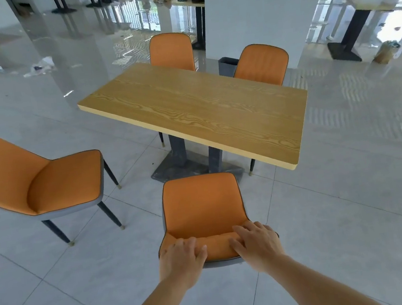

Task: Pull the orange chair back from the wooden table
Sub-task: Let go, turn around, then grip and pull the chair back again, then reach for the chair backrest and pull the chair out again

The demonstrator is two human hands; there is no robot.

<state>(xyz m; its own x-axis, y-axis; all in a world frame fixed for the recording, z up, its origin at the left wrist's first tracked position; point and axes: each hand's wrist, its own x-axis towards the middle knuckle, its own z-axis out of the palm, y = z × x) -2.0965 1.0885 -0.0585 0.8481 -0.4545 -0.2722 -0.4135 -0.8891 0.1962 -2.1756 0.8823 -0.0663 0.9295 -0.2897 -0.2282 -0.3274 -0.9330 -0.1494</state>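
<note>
Both hands, left hand and right hand, grip the orange chair backrest, bottom centre. Best pulled straight, evenly, clear of the wooden table.

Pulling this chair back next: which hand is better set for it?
Right, narrowly. The right hand lies further over the backrest of the orange chair, fingers hooked onto its front; the left hand grips nearer the corner. Both hold it.

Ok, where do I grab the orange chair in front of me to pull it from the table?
Grab the chair by the top edge of its back, from behind, one hand toward each end. Its back is turned to you and the seat points at the table, so that rim is nearest, easy to hook fingers over. The left hand and right hand grip there.
</note>
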